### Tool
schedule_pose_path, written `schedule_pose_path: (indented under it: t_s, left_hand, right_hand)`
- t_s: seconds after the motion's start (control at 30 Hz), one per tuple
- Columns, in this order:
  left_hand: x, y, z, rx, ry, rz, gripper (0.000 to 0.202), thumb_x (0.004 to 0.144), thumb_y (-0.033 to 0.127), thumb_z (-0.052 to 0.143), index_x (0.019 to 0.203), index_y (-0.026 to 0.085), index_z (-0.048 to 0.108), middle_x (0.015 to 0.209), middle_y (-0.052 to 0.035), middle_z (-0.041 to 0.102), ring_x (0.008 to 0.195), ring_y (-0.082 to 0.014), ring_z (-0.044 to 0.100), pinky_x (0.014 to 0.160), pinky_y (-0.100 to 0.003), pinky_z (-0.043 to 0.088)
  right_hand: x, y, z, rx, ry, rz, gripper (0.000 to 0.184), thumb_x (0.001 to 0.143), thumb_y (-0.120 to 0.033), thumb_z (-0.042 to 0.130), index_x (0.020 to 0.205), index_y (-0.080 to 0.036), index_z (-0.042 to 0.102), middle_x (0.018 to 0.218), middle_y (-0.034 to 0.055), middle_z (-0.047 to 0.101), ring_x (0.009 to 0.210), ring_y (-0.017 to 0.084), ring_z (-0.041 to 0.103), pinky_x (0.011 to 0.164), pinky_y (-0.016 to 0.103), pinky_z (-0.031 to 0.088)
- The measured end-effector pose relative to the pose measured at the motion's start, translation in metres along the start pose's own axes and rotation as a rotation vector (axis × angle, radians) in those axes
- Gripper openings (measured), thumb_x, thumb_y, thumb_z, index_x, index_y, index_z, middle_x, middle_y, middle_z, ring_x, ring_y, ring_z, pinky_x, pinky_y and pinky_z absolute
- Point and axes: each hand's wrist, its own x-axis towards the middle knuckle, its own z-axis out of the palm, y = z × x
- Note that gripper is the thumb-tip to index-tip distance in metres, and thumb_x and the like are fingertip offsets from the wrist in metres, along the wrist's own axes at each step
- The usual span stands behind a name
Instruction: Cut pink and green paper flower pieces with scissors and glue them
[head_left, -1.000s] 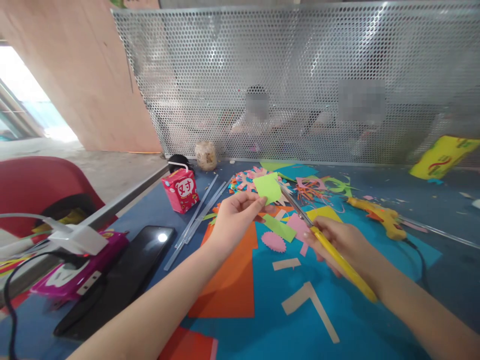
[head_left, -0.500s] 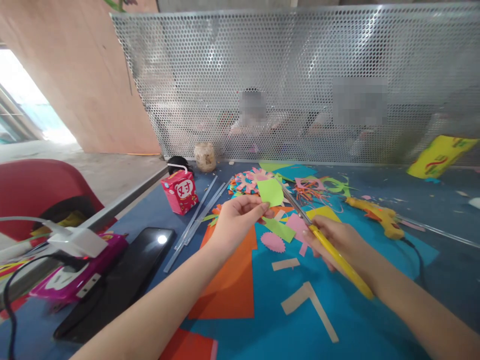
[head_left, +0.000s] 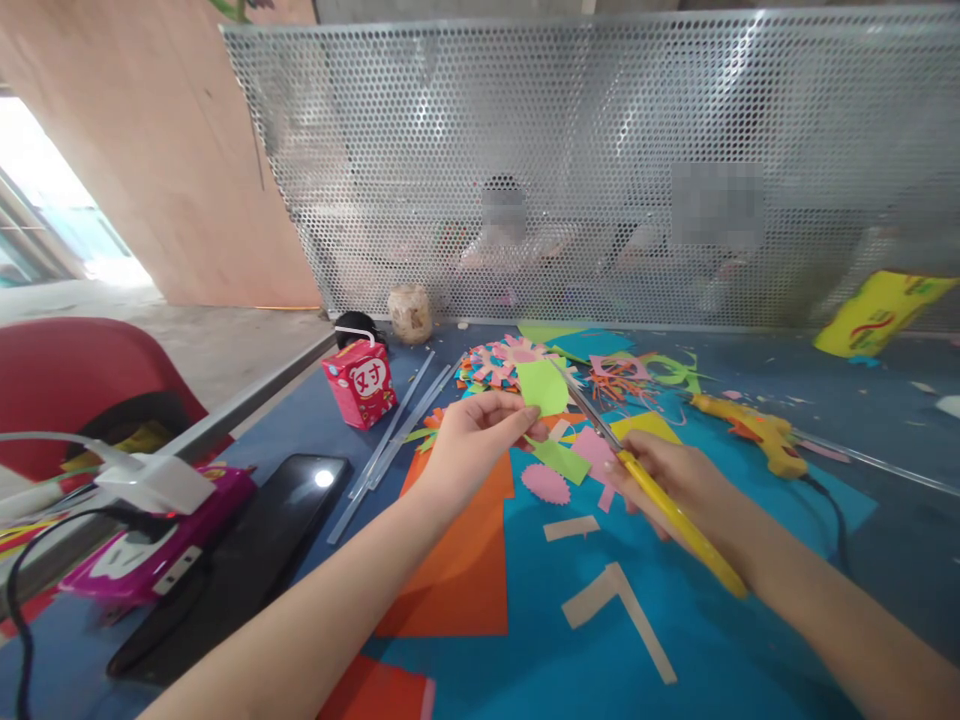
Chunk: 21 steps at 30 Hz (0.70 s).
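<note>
My left hand pinches a small light-green paper piece above the table, fingers closed on its lower edge. My right hand is wrapped round yellow-handled scissors. Their metal blades point up and left and meet the right edge of the green piece. Under both hands lie a blue paper sheet and an orange sheet.
Paper scraps and a pink scalloped piece litter the blue table. A yellow glue gun lies right, a red carton and clear sticks left, a black phone and pink case near left. A perforated metal screen stands behind, people beyond it.
My left hand turned and lowered the green piece slightly toward the scissor blades, then nearly held still. The right hand with the scissors barely shifted.
</note>
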Motion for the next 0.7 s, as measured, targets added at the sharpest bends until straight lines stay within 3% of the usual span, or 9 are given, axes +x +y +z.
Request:
schedule_pose_path:
  t_s: [0.43,0.7]
  left_hand:
    - [0.0024,0.0004,-0.0021,0.004,0.0,0.023,0.016,0.068,0.026,0.072,0.067,0.014,0.062,0.06,-0.0009,0.067,0.057,-0.0098,0.061,0.059,-0.022,0.05]
    - [0.003,0.002,-0.0026,0.1,0.138,0.095,0.018,0.077,0.029,0.064,0.067,0.015,0.056,0.06,0.0025,0.062,0.052,-0.0065,0.056,0.054,-0.019,0.045]
  right_hand:
    - [0.0002,-0.0006,-0.0047,0.0,-0.012,0.03,0.029,0.081,-0.051,0.05,0.073,-0.022,0.047,0.05,-0.0048,0.049,0.031,0.01,0.041,0.036,0.025,0.029]
    - [-0.0006,-0.0023,-0.0068,-0.028,-0.043,0.046,0.032,0.08,-0.051,0.05,0.069,-0.022,0.046,0.048,-0.0056,0.047,0.03,0.01,0.041,0.036,0.024,0.03]
